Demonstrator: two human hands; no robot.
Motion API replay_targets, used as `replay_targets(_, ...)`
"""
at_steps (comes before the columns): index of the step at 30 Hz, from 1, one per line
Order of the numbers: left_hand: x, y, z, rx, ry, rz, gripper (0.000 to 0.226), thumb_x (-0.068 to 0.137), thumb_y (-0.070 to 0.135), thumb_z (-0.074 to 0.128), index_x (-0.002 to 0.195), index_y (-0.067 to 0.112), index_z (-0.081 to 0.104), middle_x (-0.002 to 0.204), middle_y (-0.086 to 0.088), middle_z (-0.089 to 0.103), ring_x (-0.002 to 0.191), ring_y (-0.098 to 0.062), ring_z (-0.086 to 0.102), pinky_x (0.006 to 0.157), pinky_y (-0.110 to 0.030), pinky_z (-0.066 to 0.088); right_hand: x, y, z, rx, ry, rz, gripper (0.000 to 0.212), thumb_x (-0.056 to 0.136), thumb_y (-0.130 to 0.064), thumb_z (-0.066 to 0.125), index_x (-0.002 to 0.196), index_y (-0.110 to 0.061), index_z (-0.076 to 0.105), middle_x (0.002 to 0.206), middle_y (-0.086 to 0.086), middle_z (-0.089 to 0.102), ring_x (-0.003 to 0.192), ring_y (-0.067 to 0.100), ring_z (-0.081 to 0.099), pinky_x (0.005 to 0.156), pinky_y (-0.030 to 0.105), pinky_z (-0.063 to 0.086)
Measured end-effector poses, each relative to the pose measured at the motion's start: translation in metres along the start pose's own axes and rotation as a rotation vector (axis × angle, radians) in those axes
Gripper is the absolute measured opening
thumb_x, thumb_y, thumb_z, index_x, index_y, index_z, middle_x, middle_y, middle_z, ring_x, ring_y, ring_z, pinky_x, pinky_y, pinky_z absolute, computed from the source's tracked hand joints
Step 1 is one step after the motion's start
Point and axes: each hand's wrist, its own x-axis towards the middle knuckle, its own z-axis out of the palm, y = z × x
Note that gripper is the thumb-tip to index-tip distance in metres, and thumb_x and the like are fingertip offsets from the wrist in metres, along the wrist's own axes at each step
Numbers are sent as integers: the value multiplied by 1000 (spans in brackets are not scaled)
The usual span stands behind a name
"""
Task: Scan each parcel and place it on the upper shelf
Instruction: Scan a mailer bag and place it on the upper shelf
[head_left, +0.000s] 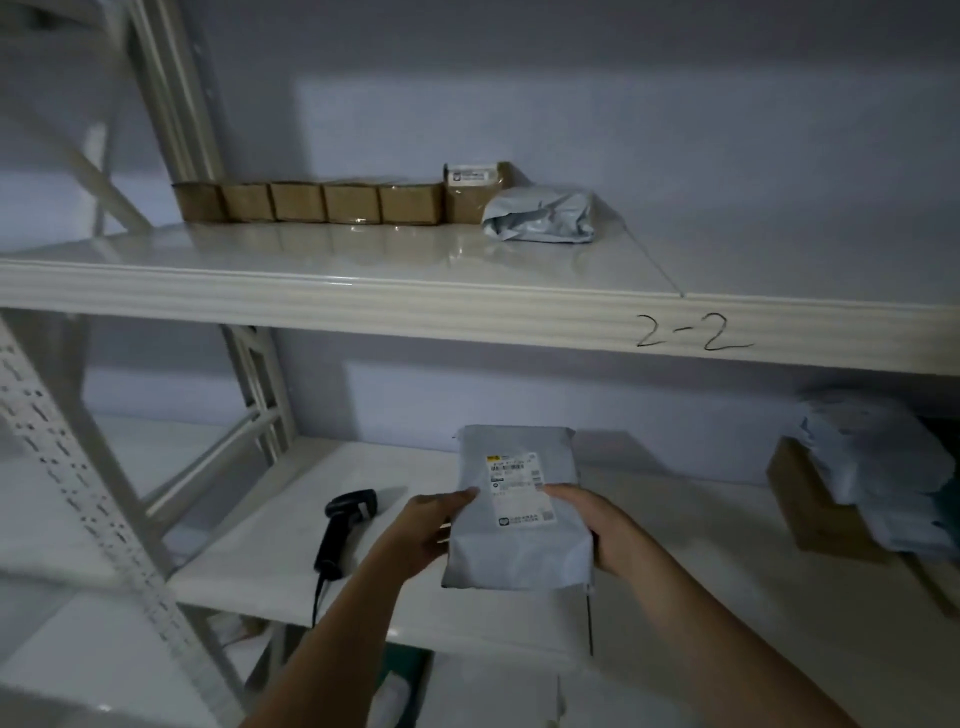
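Two bare forearms reached up and forward from the bottom of the view, meeting around a grey plastic mailer parcel (517, 512) held above the lower shelf (249, 561). The left hand (423, 530) gripped the parcel's left edge, its thumb lying across the front face just beside the white shipping label (519, 486) and its other fingers curled out of sight behind. The right hand (597, 530) gripped the right edge in the same way, thumb on the front touching the label's right side. The hands sat apart, one on each side, with the parcel upright between them and its label facing the camera. To the left of the parcel, a black handheld scanner (345, 525) lay on the lower shelf, untouched, its cable trailing over the front edge. The upper shelf (467, 306), marked "2-2" by hand on its front lip, carried a row of small brown cardboard boxes (311, 202) along the back wall, a taller labelled box (470, 195) at the row's right end, and a crumpled grey mailer (540, 215) just beside that. At the far right of the lower shelf, a heap of grey mailers (878, 467) rested on and against a cardboard box (810, 499).
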Motion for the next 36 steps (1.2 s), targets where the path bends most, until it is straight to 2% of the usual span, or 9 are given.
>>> replay_targets(4,9,-2,-23,-27,-13,4,37,85,23,74,111,-2,68,108,-17,73,103,-37,69,95,-51,53,19,2,11,-6,-82,16,45,91,-27,66,131,-7,63,123,18,69,114,35,67,97,45,53)
replay_targets(9,35,5,-32,-52,-17,-5,35,88,17,70,112,-8,65,108,-20,72,101,-37,69,92,-49,55,47,-2,11,63,-176,15,47,88,-39,70,127,-14,67,128,19,67,115,37,66,84,45,59)
replay_targets(16,85,27,-45,121,5,-68,42,86,22,74,115,-7,64,113,-18,71,106,-34,68,96,-47,53,109,-7,-3,51,-99,54,59,78,-26,76,132,-9,61,121,21,70,109,39,69,86,44,56)
replay_targets(24,131,13,-78,205,237,-227,20,94,19,58,105,5,68,104,-16,71,92,-29,67,81,-38,56,165,-2,5,120,-84,120,55,77,-24,73,128,-6,62,117,24,70,100,40,72,70,40,61)
replay_targets(27,144,14,-100,373,386,-274,14,93,21,60,84,10,64,84,-7,67,74,-21,61,73,-33,53,178,-5,14,70,-66,89,60,70,-20,78,127,-7,63,115,24,71,97,40,72,70,41,60)
replay_targets(29,145,16,-122,598,504,-249,12,90,17,60,80,11,62,89,-8,68,81,-24,65,78,-32,54,181,-6,22,42,-47,59,59,70,-21,76,126,-8,63,114,24,72,98,40,72,72,43,60)
replay_targets(30,142,16,-134,702,553,-249,10,88,17,61,84,9,64,97,-12,70,89,-26,67,79,-31,53,182,-5,27,29,-40,48,56,74,-21,75,127,-9,63,115,22,72,100,40,71,74,44,60)
replay_targets(32,138,11,-161,803,629,-318,33,85,24,63,110,3,61,113,-18,66,104,-33,64,86,-33,54,184,-3,33,13,-20,51,47,84,-20,70,129,-10,62,116,21,72,102,38,71,78,44,59)
replay_targets(36,136,0,-199,716,614,-464,68,88,33,63,141,1,36,132,-23,51,118,-38,55,99,-44,50,187,3,47,-19,37,105,41,88,-18,63,128,-8,62,114,21,72,99,37,72,77,41,59)
